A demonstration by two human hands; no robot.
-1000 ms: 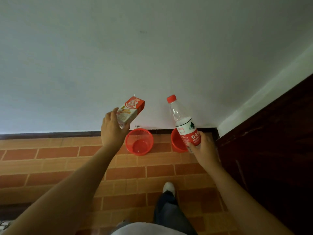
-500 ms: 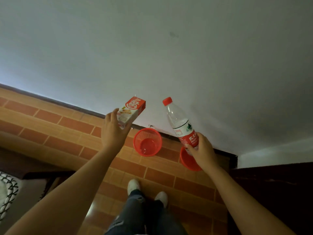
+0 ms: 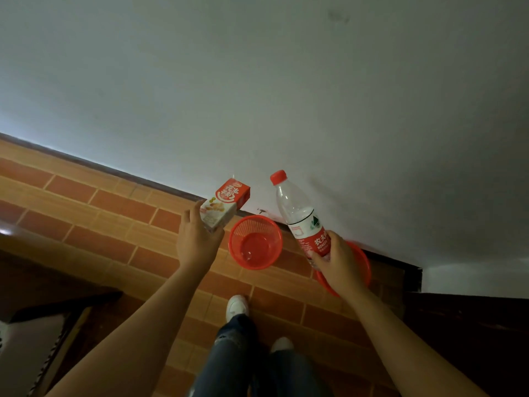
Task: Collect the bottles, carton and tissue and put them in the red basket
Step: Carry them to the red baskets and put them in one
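Observation:
My left hand (image 3: pixel 197 242) grips a red and white carton (image 3: pixel 224 206), held tilted just left of a red mesh basket (image 3: pixel 255 242) that stands on the tiled floor by the wall. The basket looks empty inside. My right hand (image 3: pixel 340 260) holds a clear plastic bottle (image 3: pixel 300 216) with a red cap and a red and white label, tilted a little to the left, to the right of the basket. A second red basin (image 3: pixel 365 262) lies on the floor behind my right hand, mostly hidden by it. No tissue is in view.
A white wall (image 3: pixel 257 96) rises right behind the basket. Dark wooden furniture (image 3: pixel 472 339) stands at the right, and a dark piece with a patterned cushion (image 3: pixel 25 339) at the lower left. My legs and white shoes (image 3: pixel 237 306) are on the brick-pattern floor below the basket.
The view has tilted and drawn closer to the wall and basket. Both hands still hold the carton and the bottle, now nearer above the two sides of the basket.

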